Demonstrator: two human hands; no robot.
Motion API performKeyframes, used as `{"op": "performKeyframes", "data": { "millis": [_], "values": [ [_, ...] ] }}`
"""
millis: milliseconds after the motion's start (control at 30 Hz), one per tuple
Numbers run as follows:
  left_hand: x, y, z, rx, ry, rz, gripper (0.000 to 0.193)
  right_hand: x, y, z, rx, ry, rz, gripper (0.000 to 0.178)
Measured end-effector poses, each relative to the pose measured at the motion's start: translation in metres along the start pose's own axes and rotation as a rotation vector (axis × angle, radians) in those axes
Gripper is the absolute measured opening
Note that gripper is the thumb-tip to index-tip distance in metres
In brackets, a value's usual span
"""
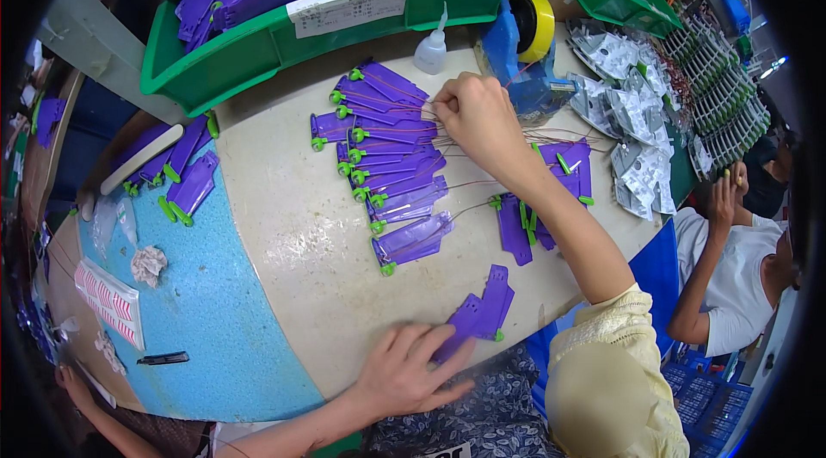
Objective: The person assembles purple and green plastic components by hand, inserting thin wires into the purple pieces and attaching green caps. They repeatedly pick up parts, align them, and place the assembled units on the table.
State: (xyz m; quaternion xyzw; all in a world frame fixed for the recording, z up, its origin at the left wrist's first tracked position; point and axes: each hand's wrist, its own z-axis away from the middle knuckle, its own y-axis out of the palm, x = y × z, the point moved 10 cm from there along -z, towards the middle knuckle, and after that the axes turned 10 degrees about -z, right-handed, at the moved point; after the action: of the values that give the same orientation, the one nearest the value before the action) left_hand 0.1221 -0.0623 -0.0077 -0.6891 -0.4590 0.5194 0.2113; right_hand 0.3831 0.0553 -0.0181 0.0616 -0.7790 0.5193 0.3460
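My left hand is low over the table, fingers spread, fingertips touching the lower end of a flat purple plastic part. Further up, my right hand is closed in a pinch on a thin reddish wire, at the right edge of a fanned column of purple parts. Bright green round ends stick out along that column's left side, and thin wires run from it to the right, partly under my hand. Beneath my right forearm, another group of purple parts with green pieces lies on the table.
A green bin of purple parts stands at the back, beside a white squeeze bottle and a blue tape dispenser. Silvery metal-like parts are heaped right. A blue mat holds a cutter knife. Other people sit nearby.
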Motion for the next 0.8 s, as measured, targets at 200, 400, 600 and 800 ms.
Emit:
{"op": "performKeyframes", "data": {
  "millis": [200,400,600,800],
  "values": [
    [0.038,-0.006,-0.002,-0.087,-0.136,-0.164,0.033,0.112,-0.09,0.045,-0.446,-0.646,-0.075,0.019],
    [0.064,-0.014,-0.026,-0.108,-0.213,-0.166,0.041,0.12,-0.042,0.107,0.208,-0.23,-0.275,0.015],
    [0.081,-0.009,-0.023,-0.168,-0.275,0.093,0.064,0.093,0.031,0.133,0.394,-0.209,-0.256,0.008],
    [0.092,-0.002,-0.015,-0.173,-0.336,0.224,0.064,0.08,0.032,0.142,0.435,-0.071,-0.466,0.007]
  ]
}}
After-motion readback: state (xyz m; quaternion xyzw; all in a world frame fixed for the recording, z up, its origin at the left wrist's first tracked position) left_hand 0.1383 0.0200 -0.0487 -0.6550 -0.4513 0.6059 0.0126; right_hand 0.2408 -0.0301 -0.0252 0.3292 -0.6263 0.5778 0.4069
